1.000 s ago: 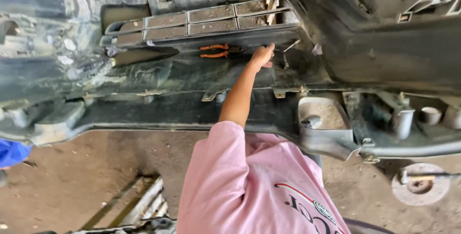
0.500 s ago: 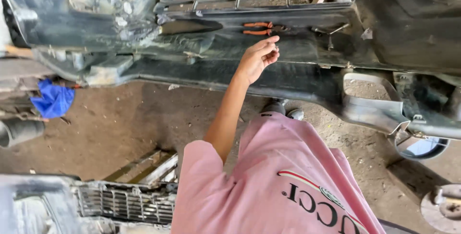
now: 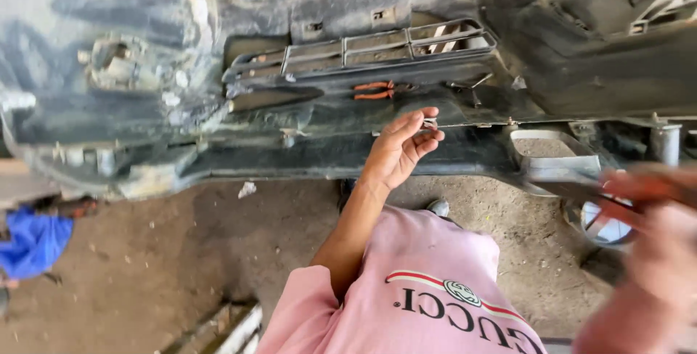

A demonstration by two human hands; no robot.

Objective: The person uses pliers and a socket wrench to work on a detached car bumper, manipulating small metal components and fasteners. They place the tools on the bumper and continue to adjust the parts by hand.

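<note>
small metal clip, pinched between the left hand's thumb and fingertips, sat just below the black plastic bumper's grille; orange-handled pliers lay above the pinch. right hand, blurred, grip unreadable. judged best: steady pinch, slow alignment.

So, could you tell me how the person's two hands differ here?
The left hand is sharp and stretched out to the dark bumper's edge; the right hand is a blur near the camera, off the bumper. The left hand's fingers curl at a small pale piece; the right hand seems to grip something reddish. Both are bare.
</note>
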